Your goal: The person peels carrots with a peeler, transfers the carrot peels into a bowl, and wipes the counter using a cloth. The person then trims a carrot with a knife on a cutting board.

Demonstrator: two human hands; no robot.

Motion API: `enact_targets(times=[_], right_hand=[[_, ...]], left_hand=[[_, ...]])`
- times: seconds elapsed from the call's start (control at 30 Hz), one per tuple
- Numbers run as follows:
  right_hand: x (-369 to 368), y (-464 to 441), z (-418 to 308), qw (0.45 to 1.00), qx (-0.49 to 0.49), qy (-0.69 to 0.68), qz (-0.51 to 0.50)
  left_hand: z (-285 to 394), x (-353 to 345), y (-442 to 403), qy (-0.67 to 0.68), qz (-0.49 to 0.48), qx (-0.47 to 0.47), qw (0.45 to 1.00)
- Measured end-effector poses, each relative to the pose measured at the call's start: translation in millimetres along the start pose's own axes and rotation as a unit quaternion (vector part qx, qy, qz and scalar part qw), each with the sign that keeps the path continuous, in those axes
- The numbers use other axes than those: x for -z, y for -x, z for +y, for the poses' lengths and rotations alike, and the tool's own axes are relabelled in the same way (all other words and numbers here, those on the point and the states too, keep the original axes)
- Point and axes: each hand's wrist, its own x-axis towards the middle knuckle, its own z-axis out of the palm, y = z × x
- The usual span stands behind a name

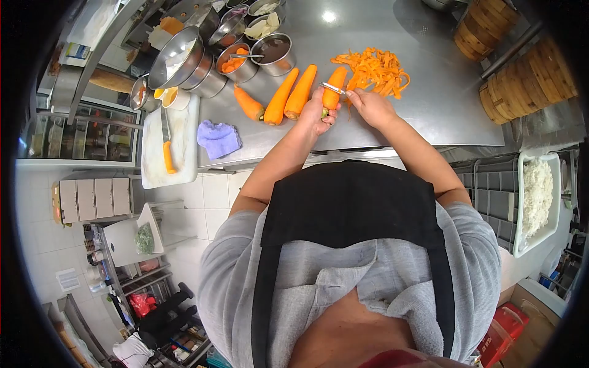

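Observation:
A carrot (pixel 335 80) is gripped near its stem end by my left hand (pixel 319 113), its tip pointing away from me over the steel table. My right hand (pixel 372 108) is closed on a metal peeler (pixel 332 89), whose head lies across the carrot. Three more carrots lie to the left: one small and tilted (pixel 247 102), one long (pixel 281 98), and another (pixel 301 92) close to my left hand. Beyond my right hand is a loose pile of orange peelings (pixel 374 69).
A white cutting board (pixel 184 141) with an orange-handled knife (pixel 167 147) lies at the left, beside a purple cloth (pixel 218 139). Metal bowls and pots (pixel 275 54) stand at the back left. Bamboo steamers (pixel 521 83) are at the right, above a tray of white food (pixel 537 197).

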Motion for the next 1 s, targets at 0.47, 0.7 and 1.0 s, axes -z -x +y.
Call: enact_targets(times=[0.47, 0.7, 1.0], right_hand=[[0, -2, 0, 0.995, 0.033, 0.059, 0.069], [7, -3, -3, 0.991, -0.003, 0.135, -0.004], [1, -31, 7, 0.997, -0.009, 0.063, -0.033]], left_hand=[[-1, -4, 2, 0.011, 0.036, -0.001, 0.999], [-2, 0, -8, -0.013, 0.024, -0.023, 0.999], [10, 2, -11, -0.018, 0.035, -0.048, 0.998]])
